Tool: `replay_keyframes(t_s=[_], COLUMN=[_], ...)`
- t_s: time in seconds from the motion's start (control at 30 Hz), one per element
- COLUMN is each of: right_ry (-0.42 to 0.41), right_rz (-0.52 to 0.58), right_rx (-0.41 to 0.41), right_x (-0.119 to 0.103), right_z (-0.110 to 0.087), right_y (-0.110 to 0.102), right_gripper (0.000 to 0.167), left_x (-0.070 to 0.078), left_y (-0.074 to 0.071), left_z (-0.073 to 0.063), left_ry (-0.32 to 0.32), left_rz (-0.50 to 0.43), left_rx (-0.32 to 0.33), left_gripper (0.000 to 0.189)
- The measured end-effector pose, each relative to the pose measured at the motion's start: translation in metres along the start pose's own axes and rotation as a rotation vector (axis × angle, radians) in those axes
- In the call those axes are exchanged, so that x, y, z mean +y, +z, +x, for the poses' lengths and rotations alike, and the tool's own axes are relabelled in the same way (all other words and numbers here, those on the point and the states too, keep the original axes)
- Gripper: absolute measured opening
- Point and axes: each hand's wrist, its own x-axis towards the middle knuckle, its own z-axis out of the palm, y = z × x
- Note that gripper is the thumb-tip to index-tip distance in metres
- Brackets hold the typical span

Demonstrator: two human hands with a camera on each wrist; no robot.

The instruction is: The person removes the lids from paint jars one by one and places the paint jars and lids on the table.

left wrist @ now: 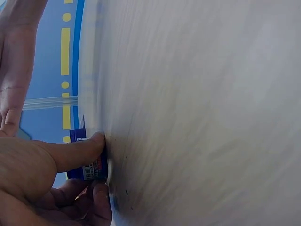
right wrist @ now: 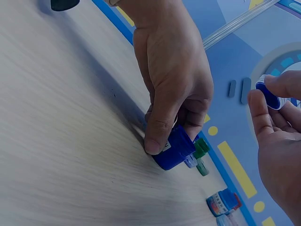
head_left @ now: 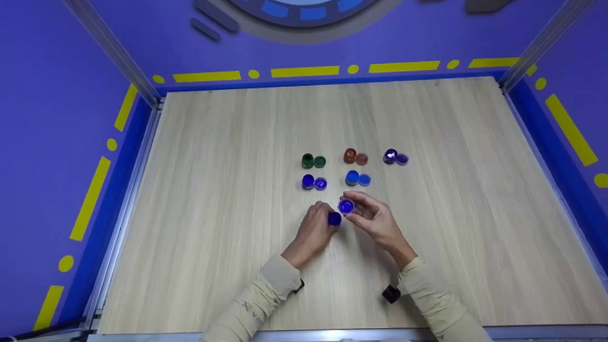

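Observation:
My left hand [head_left: 313, 232] grips a small dark blue paint pot [head_left: 334, 218] low at the tabletop, its open mouth facing up in the head view. In the right wrist view, the thumb presses the side of this pot [right wrist: 175, 149]. A printed label shows on it in the left wrist view. Just to the right, my right hand [head_left: 377, 223] pinches the round lid [head_left: 346, 206] by its edge, raised above the table. Blue paint coats the lid's inside, which faces up toward the head camera. Lid and pot are apart in the right wrist view.
Beyond the hands stand several uncapped paint pots, each with its lid beside it: green [head_left: 308, 160], orange-brown [head_left: 350, 155], purple [head_left: 390, 156], dark blue [head_left: 308, 181] and lighter blue [head_left: 352, 177]. Blue-purple panels [head_left: 313, 52] border the wooden table [head_left: 213, 190].

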Motion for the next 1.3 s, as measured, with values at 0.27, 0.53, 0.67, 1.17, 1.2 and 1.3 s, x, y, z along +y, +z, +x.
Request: replay_keyframes(t_s=[0.27,0.53,0.67,1.17,1.2,1.3], right_ry=[0.025,0.042,0.037,0.110,0.117,0.129], right_rz=[-0.038,-0.044,-0.046,-0.062,-0.068,-0.087], right_rx=[-0.047,-0.043,-0.063,-0.080,-0.080,-0.085], right_x=[0.000,0.002,0.003,0.006,0.006,0.007], right_z=[0.000,0.001,0.002,0.003,0.003,0.004], right_y=[0.001,0.002,0.002,0.006,0.007,0.008], right_gripper=[0.051,0.047,0.046,0.045,0.045,0.045], left_x=[-0.005,-0.015,-0.020,-0.047,-0.049,-0.052], left_y=[-0.006,-0.013,-0.018,-0.045,-0.047,-0.052], left_z=[-0.007,-0.014,-0.019,-0.028,-0.029,-0.029], left_ry=[-0.033,-0.042,-0.051,-0.175,-0.180,-0.201], left_rz=[-0.002,0.009,0.002,-0.073,-0.073,-0.087], left_rx=[-0.013,-0.006,0.002,0.015,0.018,0.024], left_gripper=[0.027,0.032,0.031,0.030,0.030,0.032])
